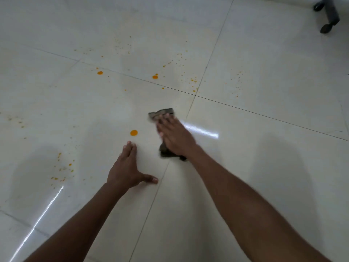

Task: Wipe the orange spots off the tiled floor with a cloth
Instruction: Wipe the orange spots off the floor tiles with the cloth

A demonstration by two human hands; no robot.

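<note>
My right hand point(174, 136) lies flat on a dark grey-brown cloth point(161, 113), pressing it onto the white tiled floor point(264, 167). The cloth sticks out beyond my fingertips and behind my wrist. My left hand point(126, 167) rests palm down on the floor, fingers together, thumb spread, holding nothing. A round orange spot point(133, 132) sits just beyond my left fingertips, left of the cloth. Two more orange spots lie farther off: one point(155, 76) and another point(100, 73). Fine orange specks point(192, 81) are scattered at the far right, and more specks point(62, 169) at the near left.
A chair base with dark castors point(327, 17) stands at the far right corner. Dark grout lines point(245, 109) cross the glossy tiles, which show bright light reflections.
</note>
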